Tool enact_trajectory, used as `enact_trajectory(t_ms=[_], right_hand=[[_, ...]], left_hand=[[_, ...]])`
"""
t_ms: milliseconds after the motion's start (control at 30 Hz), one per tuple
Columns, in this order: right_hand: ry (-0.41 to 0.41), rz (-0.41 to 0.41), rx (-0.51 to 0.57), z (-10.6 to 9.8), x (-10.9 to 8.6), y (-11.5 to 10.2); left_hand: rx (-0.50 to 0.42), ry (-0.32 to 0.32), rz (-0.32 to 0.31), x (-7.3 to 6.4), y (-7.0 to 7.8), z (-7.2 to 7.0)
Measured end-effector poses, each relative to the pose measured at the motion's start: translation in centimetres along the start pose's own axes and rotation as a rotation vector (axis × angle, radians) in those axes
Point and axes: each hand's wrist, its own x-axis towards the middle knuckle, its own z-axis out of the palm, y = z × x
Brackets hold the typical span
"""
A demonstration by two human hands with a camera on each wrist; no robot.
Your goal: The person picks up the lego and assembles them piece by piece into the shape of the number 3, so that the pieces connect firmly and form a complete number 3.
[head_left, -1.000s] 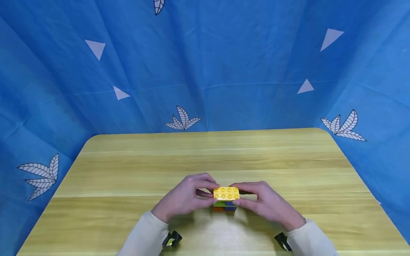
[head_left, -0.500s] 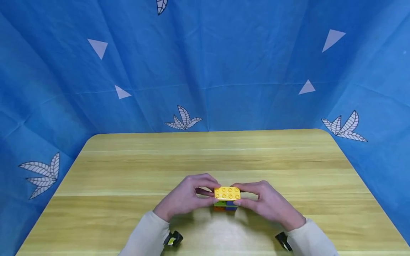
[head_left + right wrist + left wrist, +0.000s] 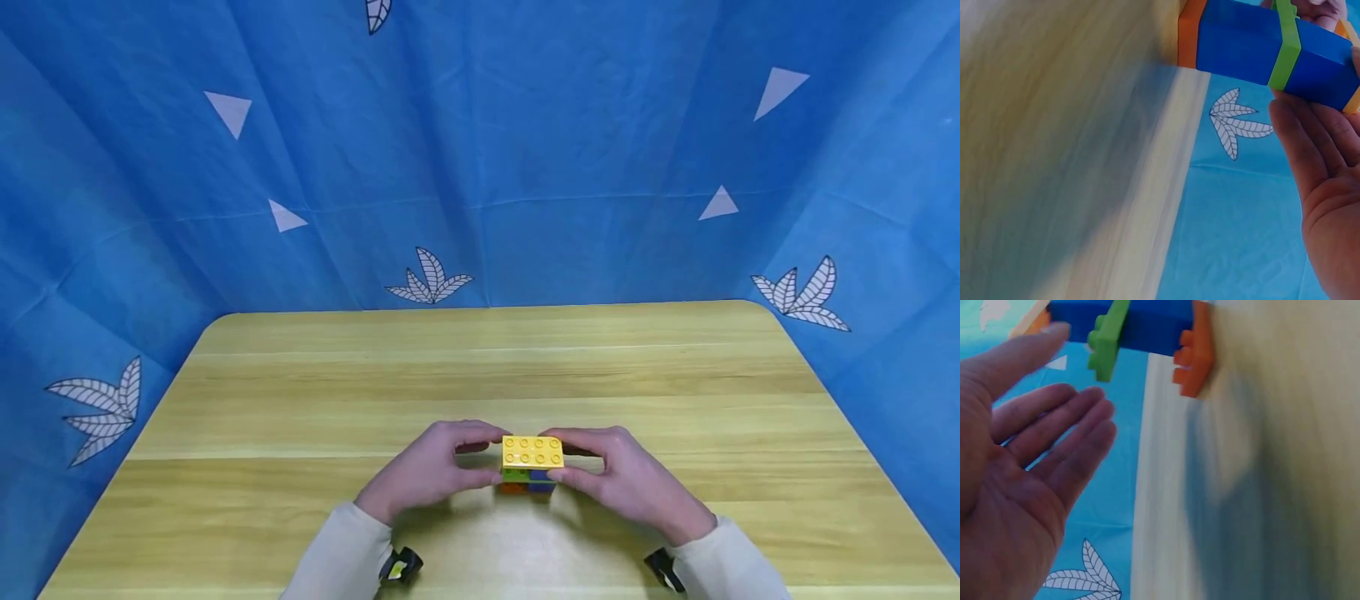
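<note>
A small tower of toy building bricks stands on the table. Its top is a yellow brick (image 3: 532,452) with two rows of studs. Beneath are blue bricks (image 3: 1238,40), a thin green brick (image 3: 1110,337) between them, and an orange brick (image 3: 1190,31) at the bottom. My right hand (image 3: 622,475) pinches the yellow brick's right end, thumb at the front and index finger behind. On the other side, my left hand (image 3: 431,467) is beside the tower, its fingers extended and apart from the bricks in the left wrist view.
The wooden table (image 3: 315,375) has rounded far corners. A blue cloth (image 3: 570,150) with white leaf and triangle prints hangs behind it and along both sides. Dark wrist devices (image 3: 401,565) show below both sleeves.
My left hand has let go of the yellow brick, its fingers moving slightly left and lower. The right hand and the tower look nearly unchanged.
</note>
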Motion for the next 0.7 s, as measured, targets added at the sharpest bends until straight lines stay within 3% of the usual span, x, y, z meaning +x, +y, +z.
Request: enact_trajectory(t_ms=[233,467,567,700], right_hand=[[0.006,0.029,0.106,0.3,-0.2,0.0],[0.036,0.101,0.272,-0.3,-0.1,-0.1],[0.063,0.107,0.281,-0.5,0.4,-0.2],[0.132,0.135,0.294,-0.6,1.2,-0.5]], left_hand=[[0.015,0.001,0.07,0.2,-0.4,1.1],[0.024,0.007,0.058,0.6,0.1,1.3],[0.09,0.035,0.062,0.5,0.4,1.1],[0.163,0.087,0.121,0.5,0.9,0.9]])
